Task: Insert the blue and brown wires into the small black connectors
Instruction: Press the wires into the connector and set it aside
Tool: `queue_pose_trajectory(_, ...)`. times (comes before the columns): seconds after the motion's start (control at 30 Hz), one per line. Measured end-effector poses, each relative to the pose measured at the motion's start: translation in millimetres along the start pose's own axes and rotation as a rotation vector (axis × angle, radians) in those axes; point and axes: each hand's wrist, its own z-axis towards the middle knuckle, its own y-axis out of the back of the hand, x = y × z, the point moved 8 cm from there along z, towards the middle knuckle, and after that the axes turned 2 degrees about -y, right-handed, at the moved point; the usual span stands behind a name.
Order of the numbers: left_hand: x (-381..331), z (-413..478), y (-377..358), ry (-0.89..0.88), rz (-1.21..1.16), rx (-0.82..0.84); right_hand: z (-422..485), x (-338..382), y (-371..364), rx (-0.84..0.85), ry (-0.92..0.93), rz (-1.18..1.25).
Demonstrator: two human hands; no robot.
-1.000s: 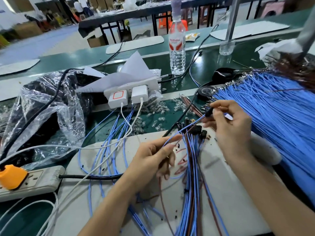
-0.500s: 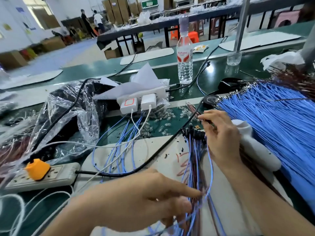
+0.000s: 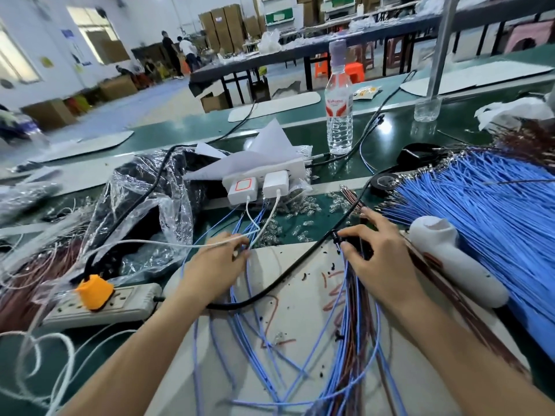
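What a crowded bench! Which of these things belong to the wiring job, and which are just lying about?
In the job: blue wires, brown wires, black connectors gripped by the right hand; the left hand pinches blue wires.

Lying about: water bottle, power strip, chargers, plastic bag, tape roll, white tool.
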Motion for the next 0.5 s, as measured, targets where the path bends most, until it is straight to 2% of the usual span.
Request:
queue_pose_trajectory(0.1, 11, 19, 16, 0.037, -0.011, -0.125, -1, -1, 1, -0.01, -0.023, 0.034)
queue_pose_trajectory(0.2, 34, 36, 12, 0.164, 0.118, 0.013, -2, -1, 2, -0.018, -0.017, 0.03)
queue_pose_trajectory(0.3, 40, 42, 1, 0.142, 0.16, 0.134, -2, 0, 1, -0.028, -0.005, 0.025)
queue_pose_trajectory(0.5, 36, 45, 5, 0.177, 0.032, 0.103, 0, -1, 3, -0.039, 0.008, 0.021)
